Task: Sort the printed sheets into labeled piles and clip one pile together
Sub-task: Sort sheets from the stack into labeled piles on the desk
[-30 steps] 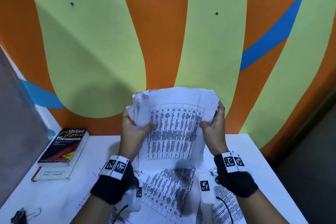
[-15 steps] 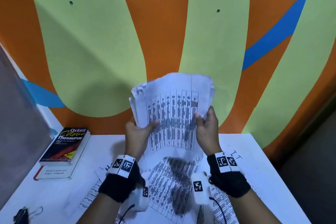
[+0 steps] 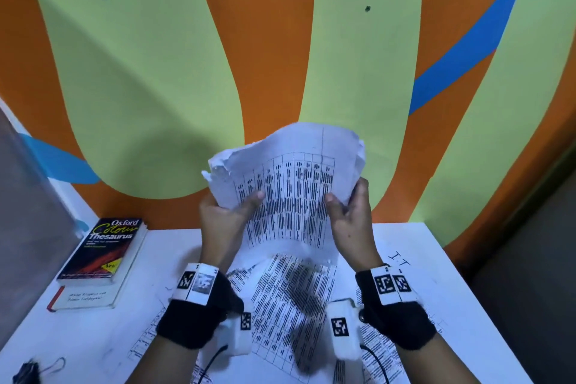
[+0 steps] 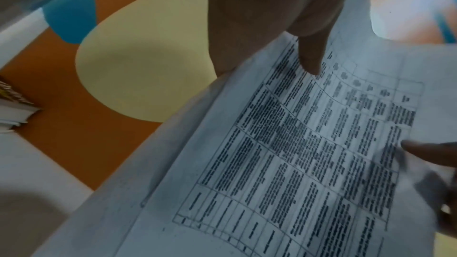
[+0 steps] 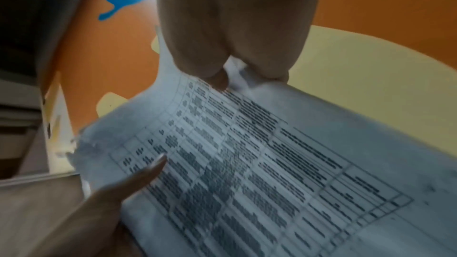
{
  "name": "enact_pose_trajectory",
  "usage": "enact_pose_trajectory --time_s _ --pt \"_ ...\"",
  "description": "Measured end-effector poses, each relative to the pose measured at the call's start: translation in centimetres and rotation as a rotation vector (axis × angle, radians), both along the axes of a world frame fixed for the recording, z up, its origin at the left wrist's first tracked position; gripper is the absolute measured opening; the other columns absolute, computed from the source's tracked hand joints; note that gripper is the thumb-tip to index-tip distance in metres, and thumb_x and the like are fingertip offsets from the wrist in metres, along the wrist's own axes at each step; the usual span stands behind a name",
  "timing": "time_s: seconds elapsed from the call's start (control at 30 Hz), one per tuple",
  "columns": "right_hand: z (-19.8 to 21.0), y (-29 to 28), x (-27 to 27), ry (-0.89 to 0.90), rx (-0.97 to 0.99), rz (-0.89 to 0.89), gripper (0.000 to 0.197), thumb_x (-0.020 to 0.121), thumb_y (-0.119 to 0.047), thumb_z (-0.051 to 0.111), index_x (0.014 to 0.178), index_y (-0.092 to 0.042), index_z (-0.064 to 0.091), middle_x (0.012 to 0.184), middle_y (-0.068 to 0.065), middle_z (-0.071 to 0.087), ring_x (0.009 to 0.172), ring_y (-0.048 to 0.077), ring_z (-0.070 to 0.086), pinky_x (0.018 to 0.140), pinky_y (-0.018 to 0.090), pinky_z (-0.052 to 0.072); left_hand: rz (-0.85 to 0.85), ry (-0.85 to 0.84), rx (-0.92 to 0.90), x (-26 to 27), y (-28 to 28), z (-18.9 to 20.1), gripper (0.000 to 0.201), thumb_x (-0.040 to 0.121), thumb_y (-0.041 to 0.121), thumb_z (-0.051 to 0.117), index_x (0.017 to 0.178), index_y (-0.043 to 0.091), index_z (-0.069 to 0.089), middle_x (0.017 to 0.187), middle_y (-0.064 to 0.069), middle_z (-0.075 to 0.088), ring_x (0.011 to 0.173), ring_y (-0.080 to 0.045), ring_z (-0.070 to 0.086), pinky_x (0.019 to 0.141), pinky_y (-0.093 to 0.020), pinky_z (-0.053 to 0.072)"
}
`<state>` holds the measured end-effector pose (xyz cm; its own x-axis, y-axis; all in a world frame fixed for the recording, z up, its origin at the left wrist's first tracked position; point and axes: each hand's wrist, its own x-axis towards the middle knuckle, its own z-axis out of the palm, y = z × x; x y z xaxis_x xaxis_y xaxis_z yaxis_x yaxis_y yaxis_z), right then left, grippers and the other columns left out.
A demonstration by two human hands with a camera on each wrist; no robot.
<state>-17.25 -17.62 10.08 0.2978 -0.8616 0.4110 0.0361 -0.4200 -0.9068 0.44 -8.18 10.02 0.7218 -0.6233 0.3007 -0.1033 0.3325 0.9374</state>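
Orange wall with pale-green and blue painted swooshes sits behind a white tabletop (image 3: 414,246) that has handwritten labels on it (only "I.T" near the right edge is readable). Both hands hold a bundle of white printed sheets with black table grids (image 3: 290,193) upright, above the tabletop. Left hand (image 3: 224,218) grips the bundle's left edge, thumb on the front page, fingers curled behind; right hand (image 3: 352,221) pinches the right edge the same way. The bundle bows between the grips, top edges ragged and uneven, probably being squared up or fanned so the top page can be read and assigned. More loose white printed sheets (image 3: 290,299) lie flat on the tabletop under the wrists, likely piles already started. Black-covered thesaurus paperback (image 3: 106,249) rests on a second white book at far left, clear of the sorting area. Black binder clip (image 3: 28,372) waits at the near-left corner, untouched, so clipping looks not yet begun.
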Motion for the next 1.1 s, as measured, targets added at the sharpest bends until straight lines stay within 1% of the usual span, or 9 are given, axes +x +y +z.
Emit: enact_pose_trajectory --time_s 0.17,0.27,0.47,0.6,0.67,0.73,0.87,1.0,1.1 --pt "-2.4 0.3 -0.9 0.126 0.143 0.087 0.062 0.091 -0.006 0.06 0.137 -0.027 0.025 0.125 -0.025 0.048 0.105 -0.019 0.052 0.103 0.027 0.043 -0.053 0.017 0.167 1.1 0.2 -2.2 0.064 0.055 0.054 0.085 0.075 -0.002 0.063 0.069 -0.018 0.063 0.066 -0.017 0.054 0.067 -0.035 0.044" --pt "-3.2 0.0 -0.2 0.089 0.143 0.073 0.048 0.093 -0.006 0.056 0.13 -0.03 0.038 0.122 -0.014 0.058 0.107 -0.011 0.056 0.097 0.021 0.046 -0.05 -0.049 0.182 0.9 -0.1 -1.6 0.051 0.07 0.041 0.079 0.055 0.003 0.048 0.047 0.003 0.047 0.044 -0.01 0.039 0.049 -0.019 0.031" --pt "-1.9 0.1 1.1 0.064 0.114 0.043 0.032 0.092 -0.001 0.055 0.108 -0.029 0.05 0.1 -0.007 0.063 0.085 -0.007 0.061 0.076 0.017 0.049 0.009 -0.134 0.245 0.8 -0.5 -0.1 0.038 0.074 0.037 0.072 0.067 0.013 0.044 0.058 -0.001 0.042 0.041 -0.001 0.034 0.045 -0.021 0.031" --pt "1.6 -0.3 -0.8 0.181 -0.045 0.019 0.022 0.088 0.003 0.058 0.103 -0.012 0.059 0.093 0.001 0.068 0.084 0.007 0.064 0.074 0.028 0.052 0.194 -0.248 0.124 2.1 2.5 3.7 0.071 0.07 0.026 0.081 0.128 0.019 0.042 0.127 -0.004 0.054 0.11 -0.019 0.058 0.092 -0.039 0.051" --pt "4.6 -0.3 -1.3 0.273 -0.158 0.087 0.024 0.087 0.003 0.06 0.087 -0.021 0.055 0.075 -0.013 0.059 0.066 -0.011 0.055 0.064 0.008 0.044 0.307 -0.657 0.175 2.8 3.6 6.9 0.098 0.064 0.031 0.085 0.142 0.025 0.026 0.139 -0.002 0.042 0.127 -0.022 0.042 0.107 -0.041 0.036" --pt "7.2 -0.4 -1.0 0.38 -0.261 0.13 0.032 0.084 0.001 0.063 0.074 -0.027 0.05 0.06 -0.013 0.045 0.049 -0.004 0.041 0.047 0.011 0.03 0.224 -0.908 0.285 2.9 3.4 9.7 0.102 0.062 0.034 0.086 0.144 0.028 0.026 0.129 0.005 0.05 0.122 -0.018 0.044 0.104 -0.032 0.034" --pt "9.7 -0.8 -0.1 0.557 -0.39 0.177 0.018 0.079 -0.013 0.074 0.083 -0.024 0.061 0.062 -0.011 0.054 0.053 0.0 0.044 0.049 0.016 0.03 -0.136 -0.674 0.345 2.9 1.4 8.9 0.023 0.076 0.014 0.077 0.091 0.027 0.066 0.068 0.026 0.067 0.072 0.002 0.064 0.064 -0.013 0.043" --pt "8.3 -4.1 -4.8 0.793 -0.257 0.054 0.037 0.066 -0.03 0.085 0.097 -0.026 0.065 0.063 -0.011 0.06 0.054 -0.002 0.05 0.05 0.014 0.035 -0.183 -0.376 0.19 4.8 2.6 6.0 0.02 0.079 0.002 0.071 0.093 0.016 0.07 0.076 0.018 0.074 0.067 0.0 0.067 0.062 -0.014 0.05" --pt "3.9 -5.1 -7.6 0.465 0.113 0.12 0.048 0.053 -0.035 0.09 0.094 -0.017 0.071 0.086 -0.001 0.072 0.078 0.012 0.064 0.072 0.024 0.049 -0.187 -0.217 0.129 6.7 3.6 4.1 0.021 0.077 0.002 0.072 0.095 0.011 0.068 0.075 0.012 0.074 0.064 -0.001 0.065 0.057 -0.014 0.049"
